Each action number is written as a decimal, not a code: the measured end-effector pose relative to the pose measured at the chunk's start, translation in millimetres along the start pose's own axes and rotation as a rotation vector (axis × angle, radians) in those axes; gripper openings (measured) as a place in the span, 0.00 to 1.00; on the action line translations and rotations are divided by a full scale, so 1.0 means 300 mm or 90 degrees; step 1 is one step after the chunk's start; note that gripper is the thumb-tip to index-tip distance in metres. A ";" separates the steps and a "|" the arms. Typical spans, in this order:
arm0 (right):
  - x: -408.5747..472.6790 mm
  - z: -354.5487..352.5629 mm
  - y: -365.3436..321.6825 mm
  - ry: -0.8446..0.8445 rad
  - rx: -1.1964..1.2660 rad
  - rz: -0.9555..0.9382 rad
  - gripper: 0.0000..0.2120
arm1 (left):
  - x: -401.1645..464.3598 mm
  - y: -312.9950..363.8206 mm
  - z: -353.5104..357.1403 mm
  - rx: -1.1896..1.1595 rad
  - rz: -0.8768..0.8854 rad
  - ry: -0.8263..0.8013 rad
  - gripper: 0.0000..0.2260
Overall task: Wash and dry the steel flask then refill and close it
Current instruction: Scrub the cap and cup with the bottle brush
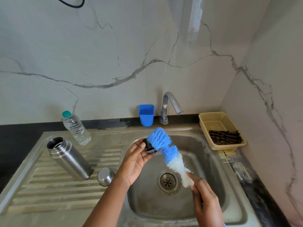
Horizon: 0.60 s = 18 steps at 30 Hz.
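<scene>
Over the sink [213, 161], left fingers [142, 145] pinch stopper [149, 147], right fingers [195, 179] grip brush [165, 149].

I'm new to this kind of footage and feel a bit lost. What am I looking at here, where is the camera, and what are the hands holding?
There is no machine: a person works with bare hands, filmed by one wide-angle camera worn on the head, looking down at a steel sink. The left hand holds a small dark stopper-like cap. The right hand grips a blue-and-white bottle brush, whose bristles lie against the cap over the basin. On the ribbed draining board stand an open steel flask, a small upturned steel cup and a clear plastic water bottle. Behind are a chrome tap and a blue plastic cup; right, a beige basket holds a dark cloth.
</scene>
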State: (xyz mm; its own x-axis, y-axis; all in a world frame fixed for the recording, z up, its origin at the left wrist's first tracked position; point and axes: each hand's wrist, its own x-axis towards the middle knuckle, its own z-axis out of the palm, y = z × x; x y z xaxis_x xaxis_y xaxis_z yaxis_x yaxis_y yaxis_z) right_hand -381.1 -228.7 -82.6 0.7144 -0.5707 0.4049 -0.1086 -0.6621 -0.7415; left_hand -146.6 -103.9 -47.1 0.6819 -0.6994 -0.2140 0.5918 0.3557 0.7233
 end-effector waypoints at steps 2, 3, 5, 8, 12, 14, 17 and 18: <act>-0.005 0.000 -0.004 -0.024 -0.010 -0.003 0.22 | -0.004 -0.007 0.005 0.038 0.006 0.021 0.40; -0.006 0.000 -0.004 -0.034 -0.017 -0.013 0.23 | -0.005 -0.012 0.004 0.043 0.012 0.029 0.41; -0.007 0.001 0.000 -0.030 -0.013 -0.015 0.23 | -0.009 -0.015 0.005 0.025 0.025 0.035 0.41; -0.005 0.007 0.009 0.005 -0.014 0.009 0.23 | -0.007 -0.020 0.003 -0.018 0.026 0.022 0.38; -0.020 0.004 -0.004 -0.007 -0.026 0.008 0.25 | -0.012 -0.019 0.007 -0.021 0.021 0.018 0.39; -0.023 -0.002 -0.014 -0.017 -0.034 -0.007 0.25 | -0.015 -0.018 0.011 -0.017 0.021 0.026 0.40; -0.019 0.011 -0.003 0.017 -0.039 0.031 0.29 | -0.022 -0.020 0.013 -0.028 0.019 0.024 0.39; -0.019 0.018 0.001 0.032 -0.037 0.049 0.31 | -0.022 -0.020 0.014 -0.033 0.016 0.022 0.38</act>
State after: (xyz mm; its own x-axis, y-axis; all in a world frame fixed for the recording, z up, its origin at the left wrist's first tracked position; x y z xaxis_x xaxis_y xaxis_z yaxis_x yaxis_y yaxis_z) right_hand -381.4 -223.0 -88.1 0.6674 -0.6432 0.3754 -0.2021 -0.6416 -0.7399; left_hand -156.6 -103.9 -47.3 0.7107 -0.6683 -0.2197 0.5954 0.4052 0.6938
